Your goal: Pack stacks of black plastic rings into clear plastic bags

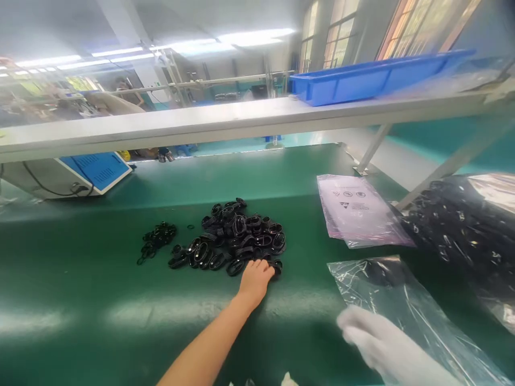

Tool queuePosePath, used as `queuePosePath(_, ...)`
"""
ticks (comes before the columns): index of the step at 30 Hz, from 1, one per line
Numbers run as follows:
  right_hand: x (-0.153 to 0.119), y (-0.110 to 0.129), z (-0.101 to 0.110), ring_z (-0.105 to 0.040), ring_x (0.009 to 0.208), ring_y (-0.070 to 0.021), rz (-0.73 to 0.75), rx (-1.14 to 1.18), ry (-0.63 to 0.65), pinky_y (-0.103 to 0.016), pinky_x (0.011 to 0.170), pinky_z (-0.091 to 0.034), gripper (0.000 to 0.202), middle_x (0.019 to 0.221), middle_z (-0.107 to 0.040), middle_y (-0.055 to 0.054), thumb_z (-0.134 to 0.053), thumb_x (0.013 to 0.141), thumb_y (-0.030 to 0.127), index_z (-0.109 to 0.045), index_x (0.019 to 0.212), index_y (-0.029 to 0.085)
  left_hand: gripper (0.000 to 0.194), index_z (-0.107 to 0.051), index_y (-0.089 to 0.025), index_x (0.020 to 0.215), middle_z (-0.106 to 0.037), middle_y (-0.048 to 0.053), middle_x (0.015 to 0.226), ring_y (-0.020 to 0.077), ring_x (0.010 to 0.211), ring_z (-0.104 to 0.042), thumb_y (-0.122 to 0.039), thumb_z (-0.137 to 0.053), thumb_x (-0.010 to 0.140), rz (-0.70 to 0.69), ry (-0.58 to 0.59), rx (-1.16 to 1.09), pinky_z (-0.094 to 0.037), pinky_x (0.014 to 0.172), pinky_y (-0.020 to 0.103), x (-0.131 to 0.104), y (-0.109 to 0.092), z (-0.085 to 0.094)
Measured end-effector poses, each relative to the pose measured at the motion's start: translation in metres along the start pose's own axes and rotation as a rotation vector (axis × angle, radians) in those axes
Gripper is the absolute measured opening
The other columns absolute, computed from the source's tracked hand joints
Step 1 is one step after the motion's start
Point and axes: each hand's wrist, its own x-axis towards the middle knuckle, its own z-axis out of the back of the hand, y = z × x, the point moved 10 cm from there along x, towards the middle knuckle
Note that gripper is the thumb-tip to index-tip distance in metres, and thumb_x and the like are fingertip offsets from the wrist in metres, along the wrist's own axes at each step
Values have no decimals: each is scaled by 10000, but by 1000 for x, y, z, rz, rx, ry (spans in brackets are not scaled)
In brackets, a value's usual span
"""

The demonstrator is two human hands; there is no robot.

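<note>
My bare left hand [256, 280] reaches to the front edge of a heap of coiled black cables [237, 236]. Its fingers curl around a coiled black cable [276, 268] at the heap's right front. In a white glove, my right hand [364, 329] is over the near left part of a clear plastic bag [402, 300]. Motion blur smears its fingers, and whether it touches the bag cannot be told. Left of the cable heap lies a smaller pile of thin black rings [159, 237], with one loose black ring [190, 227] between the two.
A printed plastic bag [358, 209] lies beyond the clear bag. At the right edge, a large clear bag full of black items [454, 230] bulges. A raised white shelf [181, 120] crosses above the green table [100, 289], carrying a blue bin [362, 80]. A blue-and-white machine [96, 171] stands back left.
</note>
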Motion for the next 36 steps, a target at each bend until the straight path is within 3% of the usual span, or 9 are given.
queuePosePath(4, 70, 69, -20, -548, 810, -175, 266, -363, -232, -291, 718, -420, 244, 894, -616, -42, -363, 810, 227, -582, 915, 204, 226, -577, -235, 807, -544, -4, 825, 133, 745, -480, -86, -408, 802, -239, 150, -93, -320, 648, 264, -46, -3, -9)
queuePosePath(8, 125, 115, -60, -363, 1170, -226, 506, -772, -287, -338, 946, -308, 515, 1293, -448, -49, -428, 665, 42, -515, 1146, 202, 194, -557, -243, 949, -539, 11, 930, 168, 812, -498, -193, -453, 794, 45, 161, -181, -356, 695, 291, -57, 14, -13)
queuePosePath(13, 167, 121, -90, -443, 1057, -262, 525, -1034, -92, -378, 838, -371, 595, 1199, -505, -101, -494, 605, 45, -467, 1185, 175, 598, -473, -141, 1161, -508, 123, 1053, 287, 966, -469, -368, -646, 635, 365, 196, -198, -388, 799, 405, -54, 14, -30)
queuePosePath(19, 161, 107, -102, -502, 928, -238, 590, -1050, 52, -350, 753, -391, 470, 1004, -590, -62, -462, 634, 24, -572, 1037, 239, 585, -511, -209, 1114, -530, 85, 1058, 294, 999, -462, -332, -695, 573, 254, 288, -281, -370, 848, 437, -50, 7, -28)
queuePosePath(22, 153, 96, -79, -460, 1061, -233, 526, -862, -74, -362, 839, -387, 639, 1189, -517, -74, -400, 638, -5, -447, 1227, 238, 502, -521, -167, 1069, -536, 98, 1029, 283, 978, -480, -360, -649, 624, 328, 203, -303, -378, 837, 415, -29, 3, -21)
queuePosePath(26, 140, 51, -32, -478, 1093, -202, 259, -181, -290, -360, 960, -346, 508, 1166, -527, -125, -383, 705, 60, -471, 1198, 143, 362, -552, -118, 982, -549, 138, 1026, 279, 950, -519, -206, -601, 634, 472, 237, -410, -408, 787, 383, -7, -3, -41)
queuePosePath(29, 131, 25, -56, -512, 1075, -224, 135, 459, -41, -395, 893, -418, 456, 1170, -530, -124, -490, 747, 238, -458, 1196, 168, 288, -563, -144, 951, -598, 99, 964, 226, 871, -567, -245, -559, 681, 524, 272, -852, -427, 744, 339, -10, -9, -55)
queuePosePath(32, 118, 37, -88, -518, 1067, -264, 170, 853, 243, -444, 812, -464, 505, 1197, -506, -115, -607, 702, 350, -468, 1166, 207, 343, -554, -151, 1011, -630, 64, 917, 177, 813, -583, -277, -554, 692, 436, 328, -1259, -439, 705, 281, -21, -21, -48)
queuePosePath(36, 108, 49, -100, -542, 1006, -263, 180, 929, 283, -457, 782, -485, 574, 1120, -519, -101, -716, 603, 294, -481, 1118, 198, 334, -600, -195, 987, -610, 24, 905, 143, 710, -555, -236, -563, 658, 355, 316, -996, -429, 669, 269, -33, -7, -19)
